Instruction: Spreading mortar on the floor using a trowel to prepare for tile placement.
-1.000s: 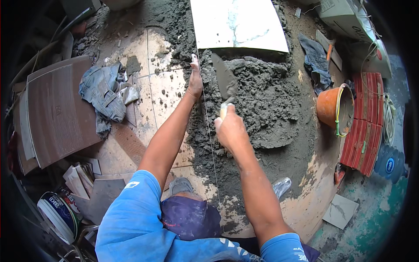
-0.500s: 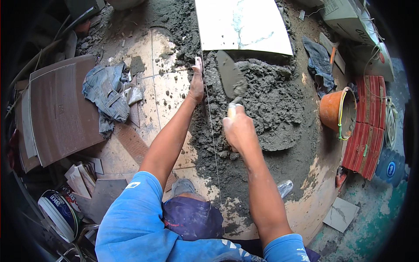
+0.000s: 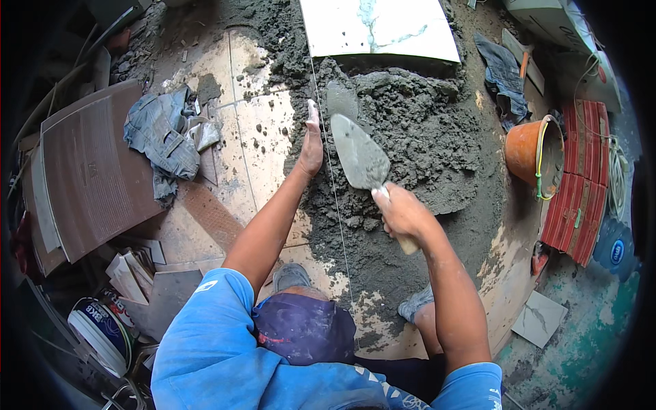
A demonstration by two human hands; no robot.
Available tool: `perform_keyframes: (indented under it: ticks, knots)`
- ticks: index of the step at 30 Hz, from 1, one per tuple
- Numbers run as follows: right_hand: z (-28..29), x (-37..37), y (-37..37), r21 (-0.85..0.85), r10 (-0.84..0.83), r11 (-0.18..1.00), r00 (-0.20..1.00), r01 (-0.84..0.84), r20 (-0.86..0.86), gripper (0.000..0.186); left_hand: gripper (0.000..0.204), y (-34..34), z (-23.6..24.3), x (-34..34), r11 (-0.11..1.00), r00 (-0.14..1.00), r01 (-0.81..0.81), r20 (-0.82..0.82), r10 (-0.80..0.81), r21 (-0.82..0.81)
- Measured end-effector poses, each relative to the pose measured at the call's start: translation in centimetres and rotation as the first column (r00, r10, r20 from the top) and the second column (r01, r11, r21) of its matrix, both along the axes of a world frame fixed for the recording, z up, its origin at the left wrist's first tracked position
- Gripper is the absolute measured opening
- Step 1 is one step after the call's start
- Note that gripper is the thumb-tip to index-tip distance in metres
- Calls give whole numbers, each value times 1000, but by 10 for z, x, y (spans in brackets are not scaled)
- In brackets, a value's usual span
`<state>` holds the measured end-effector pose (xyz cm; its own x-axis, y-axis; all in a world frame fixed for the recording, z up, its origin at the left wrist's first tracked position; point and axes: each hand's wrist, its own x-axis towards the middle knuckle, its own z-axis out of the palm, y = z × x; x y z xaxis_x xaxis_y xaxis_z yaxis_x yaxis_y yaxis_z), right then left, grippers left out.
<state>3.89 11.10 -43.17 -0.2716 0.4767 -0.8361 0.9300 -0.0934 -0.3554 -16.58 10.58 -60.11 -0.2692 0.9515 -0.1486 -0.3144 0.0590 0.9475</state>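
Note:
My left hand (image 3: 310,147) is held on edge at the left side of the grey mortar bed (image 3: 417,143), fingers stretched out, beside a taut white string (image 3: 337,212). My right hand (image 3: 403,215) grips the handle of a pointed trowel (image 3: 359,154), whose blade lies over the mortar just right of my left hand. A small smoothed patch shows in the mortar beyond the blade's tip. Above it, a white marbled tile (image 3: 379,27) rests on mortar.
An orange bucket (image 3: 523,150), red stacked bundles (image 3: 574,178) and a blue water bottle (image 3: 611,253) stand at right. Denim rags (image 3: 160,143) and brown boards (image 3: 96,178) are at left, a white tub (image 3: 96,331) lower left. My feet (image 3: 415,307) rest on the floor.
My right hand has moved rightward with the trowel, whose blade came down toward me, uncovering the smoothed patch. My left hand shifted slightly downward in view. My right foot appears nearer and further left.

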Motion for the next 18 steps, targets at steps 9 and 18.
perform_keyframes:
  ticks: [9,18]
  knots:
    - [49,-32,41,1,-85,996,996,85,-38,33,105,-10,1,11,1000,999,31,25,-31,8]
    - [43,-7,24,-125,99,988,992,-89,79,40,103,-38,3,24,998,999,39,-18,-40,-52]
